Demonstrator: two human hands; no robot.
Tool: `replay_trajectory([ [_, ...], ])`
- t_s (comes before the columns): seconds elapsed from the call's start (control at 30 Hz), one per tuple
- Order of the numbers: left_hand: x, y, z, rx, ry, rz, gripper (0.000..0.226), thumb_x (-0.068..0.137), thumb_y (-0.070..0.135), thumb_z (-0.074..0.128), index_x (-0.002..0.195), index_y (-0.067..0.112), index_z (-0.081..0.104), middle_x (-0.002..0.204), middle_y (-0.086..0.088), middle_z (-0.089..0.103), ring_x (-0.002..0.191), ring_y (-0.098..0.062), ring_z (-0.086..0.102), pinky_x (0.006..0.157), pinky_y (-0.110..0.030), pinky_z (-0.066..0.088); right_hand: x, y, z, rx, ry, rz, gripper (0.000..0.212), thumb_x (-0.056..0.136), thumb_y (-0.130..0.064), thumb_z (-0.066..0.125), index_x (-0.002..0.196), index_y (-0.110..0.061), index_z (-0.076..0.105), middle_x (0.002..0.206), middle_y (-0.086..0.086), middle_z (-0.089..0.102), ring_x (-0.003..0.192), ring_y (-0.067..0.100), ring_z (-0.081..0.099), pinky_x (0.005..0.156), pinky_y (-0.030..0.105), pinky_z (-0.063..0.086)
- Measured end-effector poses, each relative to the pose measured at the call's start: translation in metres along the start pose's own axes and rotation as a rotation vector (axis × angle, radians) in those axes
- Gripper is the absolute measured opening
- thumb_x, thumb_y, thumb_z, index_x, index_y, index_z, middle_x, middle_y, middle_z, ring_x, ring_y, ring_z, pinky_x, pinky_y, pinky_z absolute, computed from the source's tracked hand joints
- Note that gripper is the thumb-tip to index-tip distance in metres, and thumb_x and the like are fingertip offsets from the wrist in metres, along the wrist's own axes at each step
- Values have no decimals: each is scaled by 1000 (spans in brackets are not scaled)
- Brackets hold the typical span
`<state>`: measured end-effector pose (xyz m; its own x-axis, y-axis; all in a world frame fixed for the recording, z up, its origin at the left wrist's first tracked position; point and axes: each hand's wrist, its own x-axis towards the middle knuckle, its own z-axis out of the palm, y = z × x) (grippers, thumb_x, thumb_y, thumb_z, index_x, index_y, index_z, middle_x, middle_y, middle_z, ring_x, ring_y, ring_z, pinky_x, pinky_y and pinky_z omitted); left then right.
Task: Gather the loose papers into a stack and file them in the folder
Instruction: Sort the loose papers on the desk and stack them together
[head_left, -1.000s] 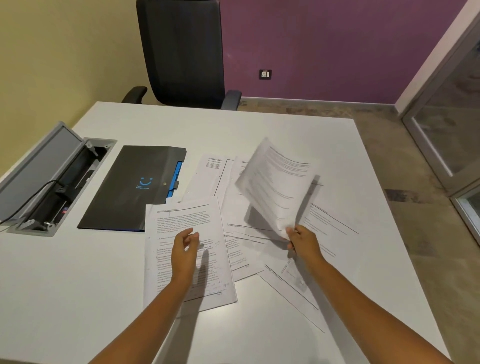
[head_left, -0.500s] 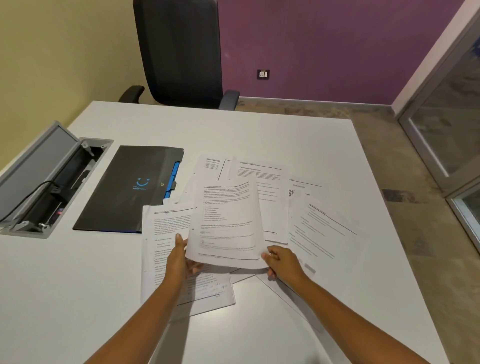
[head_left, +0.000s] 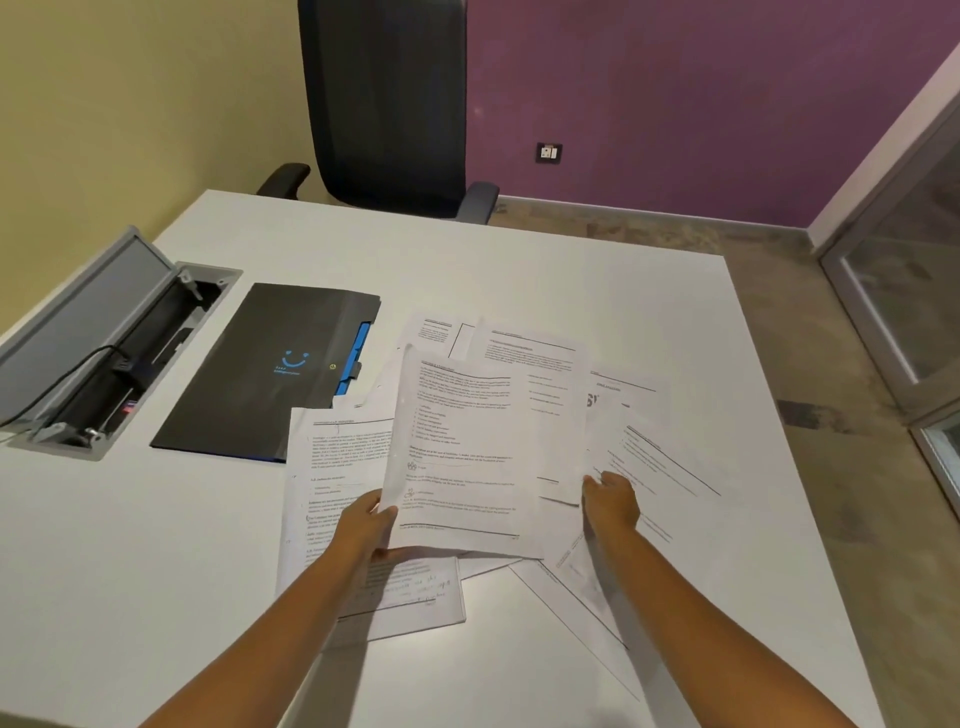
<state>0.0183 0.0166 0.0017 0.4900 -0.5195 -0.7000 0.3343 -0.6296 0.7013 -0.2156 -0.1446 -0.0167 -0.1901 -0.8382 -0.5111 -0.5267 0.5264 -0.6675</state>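
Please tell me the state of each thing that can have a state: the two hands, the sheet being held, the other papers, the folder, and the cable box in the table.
left hand: grips the held sheet's left edge
right hand: touches a loose sheet, grip unclear
held sheet: lifted
loose papers: scattered, overlapping
folder: closed, flat
cable box: lid open

Person, head view: two forearms visible, both bare from the lower frame edge to the wrist, no sleeve in view. Left hand (head_left: 363, 527) and right hand (head_left: 611, 501): bare, without gloves, rings or watch.
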Motion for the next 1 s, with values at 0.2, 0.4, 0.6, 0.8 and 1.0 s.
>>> replay_trajectory([
  [0.2, 1, 2, 4, -13, 3, 4, 33, 92, 4, 47, 125, 6, 51, 118, -20, 61, 106, -38, 60, 90, -58, 49, 10, -7, 2, -15, -18, -24, 23, 80, -16, 65, 103, -14, 69, 103, 6, 70, 103, 29, 63, 90, 34, 46],
  [0.4, 2, 4, 4, 62, 22, 34, 35, 92, 7, 48, 127, 8, 49, 119, -18, 61, 104, -37, 61, 89, -57, 50, -1, 9, -14, 150, -67, 27, 25, 78, -13, 59, 54, -17, 54, 60, -1, 49, 62, 21, 47, 64, 30, 40],
  [0.6, 1, 5, 16, 165, -74, 39, 32, 92, 9, 49, 124, 8, 52, 115, -16, 63, 93, -29, 63, 56, -31, 56, -18, 51, -42, 123, 121, 2, 17, 83, -14, 49, 66, -10, 48, 62, 2, 49, 61, 21, 43, 52, 28, 33],
  [0.8, -2, 7, 37, 284, -119, 89, 29, 91, 4, 48, 119, 4, 56, 117, -16, 63, 99, -31, 61, 82, -39, 53, -20, 50, -44, 183, -73, 14, 23, 87, -25, 59, 105, -12, 54, 95, 0, 57, 87, 17, 54, 73, 24, 44],
  [1.0, -7, 5, 58, 453, -209, 65, 28, 92, 5, 46, 118, 1, 57, 121, -18, 61, 91, -23, 56, 60, -22, 45, -23, 55, -41, 185, -453, -2, 37, 83, -16, 69, 119, -15, 58, 96, -4, 67, 88, 12, 65, 61, 15, 53],
])
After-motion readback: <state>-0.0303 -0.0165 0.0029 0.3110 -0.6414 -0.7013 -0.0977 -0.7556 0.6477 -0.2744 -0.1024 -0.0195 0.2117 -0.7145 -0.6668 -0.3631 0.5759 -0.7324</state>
